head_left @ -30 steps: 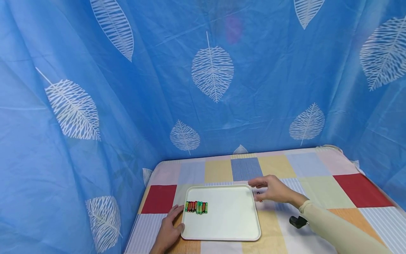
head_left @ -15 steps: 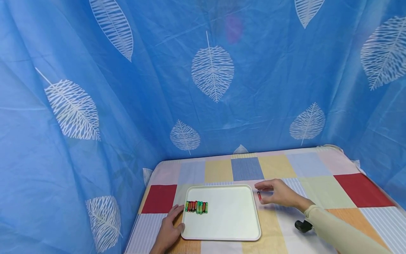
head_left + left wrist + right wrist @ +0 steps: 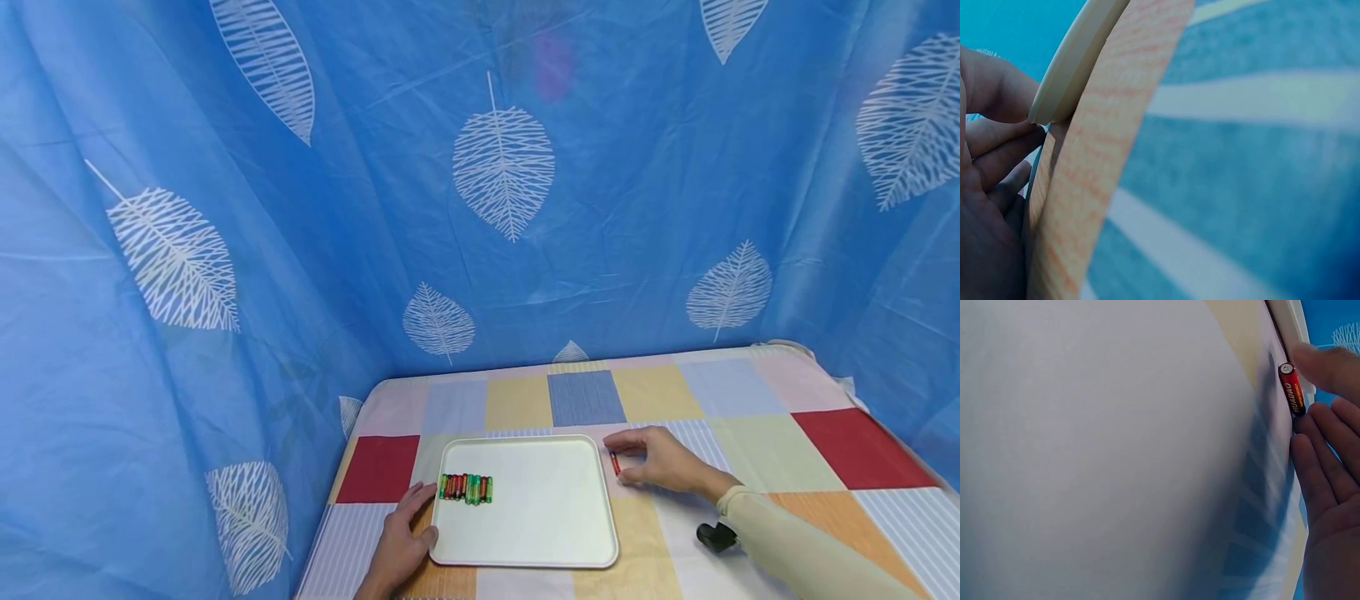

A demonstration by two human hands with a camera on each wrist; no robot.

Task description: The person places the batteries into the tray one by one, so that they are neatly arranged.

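Note:
A white tray [image 3: 525,533] lies on the patchwork tablecloth. Along its left side is a row of several red and green batteries [image 3: 466,488]. My left hand [image 3: 401,537] rests at the tray's left edge with fingers relaxed; in the left wrist view its thumb [image 3: 1004,90] meets the tray's rim [image 3: 1075,69]. Just right of the tray, a single red battery [image 3: 615,463] with a black end lies on the cloth. Around it, my right hand [image 3: 660,458] holds its thumb by one end and fingers by the other; the right wrist view shows this battery [image 3: 1292,390] between thumb and fingertips.
A black object [image 3: 716,537] shows under the right forearm, at the sleeve's cuff. Blue curtains [image 3: 360,208] with white leaf prints stand behind and to the left of the table. The table's far edge [image 3: 600,362] runs along the curtain.
The right hand has drawn back slightly to the right, away from the tray's edge, so the single red battery shows more fully. The left hand and the row have stayed put.

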